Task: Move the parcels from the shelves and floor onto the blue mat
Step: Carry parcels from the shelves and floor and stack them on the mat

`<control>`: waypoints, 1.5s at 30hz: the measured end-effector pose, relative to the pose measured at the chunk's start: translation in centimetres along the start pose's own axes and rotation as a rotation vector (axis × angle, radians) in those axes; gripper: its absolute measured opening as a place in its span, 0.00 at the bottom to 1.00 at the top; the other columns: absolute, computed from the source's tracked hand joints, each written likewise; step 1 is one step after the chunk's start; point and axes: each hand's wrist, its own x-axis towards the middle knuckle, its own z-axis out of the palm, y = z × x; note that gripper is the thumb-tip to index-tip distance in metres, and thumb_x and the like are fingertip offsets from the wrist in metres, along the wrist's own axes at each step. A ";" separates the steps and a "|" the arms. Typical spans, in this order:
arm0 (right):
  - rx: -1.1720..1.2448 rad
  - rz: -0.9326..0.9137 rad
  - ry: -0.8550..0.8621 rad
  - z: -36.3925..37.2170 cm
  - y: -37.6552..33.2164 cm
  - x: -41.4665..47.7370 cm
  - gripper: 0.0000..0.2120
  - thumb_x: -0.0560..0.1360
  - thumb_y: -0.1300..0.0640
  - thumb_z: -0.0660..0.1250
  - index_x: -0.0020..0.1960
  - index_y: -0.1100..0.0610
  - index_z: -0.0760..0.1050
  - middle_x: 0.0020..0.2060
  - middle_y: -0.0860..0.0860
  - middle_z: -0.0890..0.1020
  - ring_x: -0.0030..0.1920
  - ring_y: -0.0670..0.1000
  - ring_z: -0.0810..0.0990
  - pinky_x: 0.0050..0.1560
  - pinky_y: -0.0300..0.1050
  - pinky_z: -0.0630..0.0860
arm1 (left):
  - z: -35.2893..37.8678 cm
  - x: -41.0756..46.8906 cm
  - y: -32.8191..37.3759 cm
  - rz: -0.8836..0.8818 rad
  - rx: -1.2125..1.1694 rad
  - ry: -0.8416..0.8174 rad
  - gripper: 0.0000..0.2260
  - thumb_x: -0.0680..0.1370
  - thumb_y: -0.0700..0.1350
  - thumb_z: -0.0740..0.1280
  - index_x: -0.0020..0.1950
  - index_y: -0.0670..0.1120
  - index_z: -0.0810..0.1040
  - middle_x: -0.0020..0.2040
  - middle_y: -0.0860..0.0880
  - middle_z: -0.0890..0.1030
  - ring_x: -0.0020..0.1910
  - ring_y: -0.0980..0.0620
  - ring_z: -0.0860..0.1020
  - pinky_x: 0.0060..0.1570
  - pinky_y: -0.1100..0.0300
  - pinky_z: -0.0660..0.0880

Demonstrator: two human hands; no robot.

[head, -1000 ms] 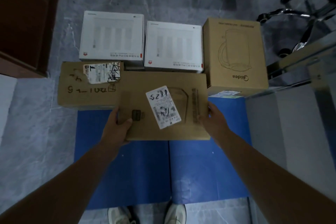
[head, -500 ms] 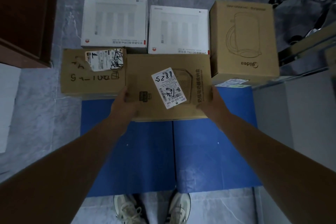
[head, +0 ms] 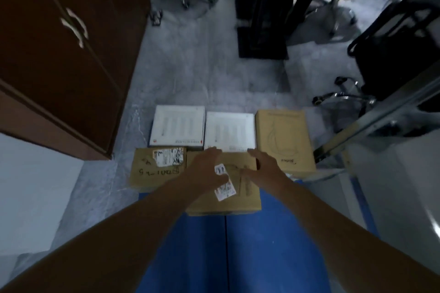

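A brown cardboard parcel (head: 245, 200) with a white shipping label lies on the far end of the blue mat (head: 204, 252). My left hand (head: 207, 169) and my right hand (head: 264, 166) hover flat over its top with fingers stretched out, holding nothing. Whether the palms touch the cardboard is not clear. Left of it sits another brown parcel (head: 152, 171) with handwriting and a torn label. Behind them lie two white boxes (head: 178, 125) (head: 229, 132) and a tall brown carton (head: 284, 140) with a kettle drawing.
A dark wooden cabinet (head: 59, 50) with metal handles stands on the left. Chair bases with castors (head: 342, 97) and dark furniture stand at the back and right. A metal frame (head: 381, 116) slants in from the right. The floor is grey marble.
The labelled parcel has been set down on the mat between the neighbouring boxes. Both hands let go of its sides and now spread over its top. The view has tilted up.
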 end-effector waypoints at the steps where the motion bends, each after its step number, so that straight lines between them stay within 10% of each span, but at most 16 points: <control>1: -0.007 -0.026 0.007 -1.3 -2.2 -1.7 0.35 0.74 0.53 0.72 0.76 0.50 0.62 0.75 0.53 0.59 0.74 0.52 0.60 0.66 0.40 0.64 | -2.1 -1.4 2.0 0.046 0.059 0.021 0.34 0.76 0.45 0.71 0.78 0.46 0.59 0.77 0.46 0.61 0.72 0.51 0.64 0.69 0.58 0.65; 12: -0.285 -0.369 0.132 -14.3 -23.1 -24.8 0.39 0.74 0.51 0.72 0.78 0.57 0.56 0.73 0.54 0.62 0.76 0.57 0.57 0.74 0.46 0.58 | -19.1 -22.7 23.9 0.428 0.258 0.243 0.34 0.73 0.47 0.73 0.75 0.41 0.64 0.75 0.41 0.65 0.73 0.45 0.64 0.69 0.63 0.59; 23: -0.319 -0.441 0.534 -19.5 -33.2 -41.4 0.41 0.73 0.44 0.72 0.78 0.55 0.58 0.76 0.54 0.61 0.77 0.56 0.55 0.75 0.54 0.59 | -27.5 -35.6 30.0 0.688 0.439 0.277 0.36 0.76 0.51 0.70 0.79 0.46 0.57 0.79 0.48 0.56 0.78 0.50 0.55 0.75 0.57 0.56; 33: -0.218 -0.150 0.791 -13.1 -24.2 -57.5 0.43 0.72 0.38 0.70 0.78 0.53 0.56 0.76 0.52 0.61 0.76 0.55 0.58 0.74 0.54 0.61 | -22.5 -44.5 30.3 0.990 0.664 0.097 0.38 0.75 0.54 0.70 0.79 0.45 0.56 0.79 0.47 0.56 0.78 0.48 0.56 0.75 0.53 0.54; 45: -0.139 0.337 1.245 -5.1 -2.6 -94.6 0.43 0.72 0.40 0.71 0.78 0.55 0.56 0.75 0.54 0.62 0.75 0.57 0.58 0.74 0.54 0.60 | 4.5 -72.6 36.7 1.534 0.639 -0.341 0.35 0.77 0.52 0.69 0.79 0.48 0.57 0.79 0.50 0.57 0.77 0.50 0.56 0.75 0.56 0.54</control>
